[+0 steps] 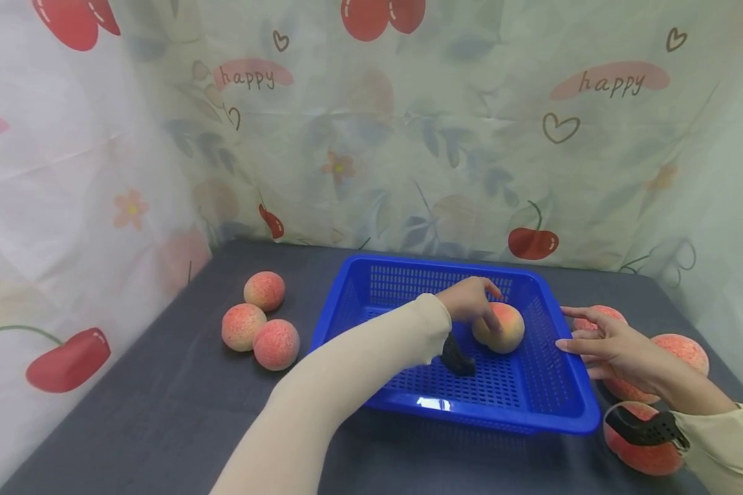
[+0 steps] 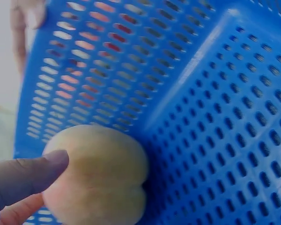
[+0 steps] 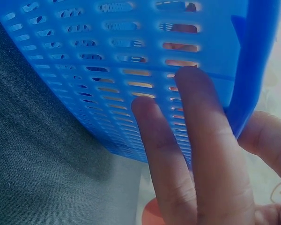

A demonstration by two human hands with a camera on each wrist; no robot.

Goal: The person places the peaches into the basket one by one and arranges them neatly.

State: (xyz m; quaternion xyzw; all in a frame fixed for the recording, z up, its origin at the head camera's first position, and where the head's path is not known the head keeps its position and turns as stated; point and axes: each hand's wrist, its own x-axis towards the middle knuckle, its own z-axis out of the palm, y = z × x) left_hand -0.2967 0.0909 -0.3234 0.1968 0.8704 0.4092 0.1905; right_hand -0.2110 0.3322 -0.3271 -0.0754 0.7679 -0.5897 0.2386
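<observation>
A blue perforated plastic basket [image 1: 433,405] stands on the dark tabletop. Inside it, near the right wall, is a yellow-pink peach [image 1: 509,333]. My left hand [image 1: 470,299] reaches in over the basket and holds this peach, its thumb [image 2: 35,171] against the near side; the far fingers are partly hidden. At the basket's right side, my right hand [image 1: 625,354] grips the rim, with thumb over the edge and fingers [image 3: 215,154] along the outer wall. The right wrist view shows two fingertips against the slotted wall.
Left of the basket, three pink peaches [image 1: 276,345] lie close together. Several more peaches [image 1: 684,350] lie at the right, partly behind my right hand and wrist. A printed curtain [image 1: 408,137] encloses the back and sides of the dark tabletop [image 1: 179,412].
</observation>
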